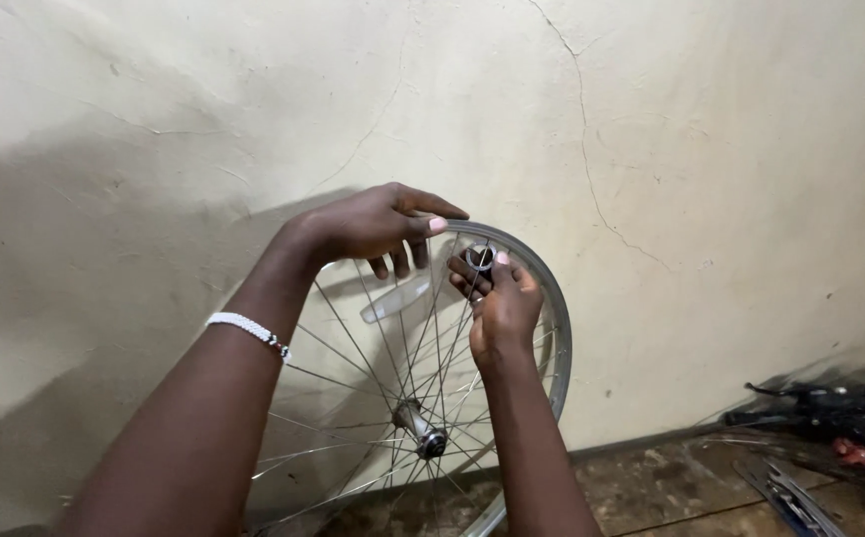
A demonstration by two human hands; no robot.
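Cracked cream wall (711, 129); stained brown floor (671, 487).

Bicycle repair workshop: spoked bicycle wheel (422, 398) against cracked plaster wall (651, 129); worn stained floor (671, 487); bicycle parts (830, 408) heaped at right.

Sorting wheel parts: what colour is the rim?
Silver-grey metal rim, seen best in the head view.

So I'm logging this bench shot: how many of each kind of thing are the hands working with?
Hands: 2, left and right
Wheel: 1
Hub: 1
Small metal ring in the right fingers: 1
Bracelet: 1
Total: 6
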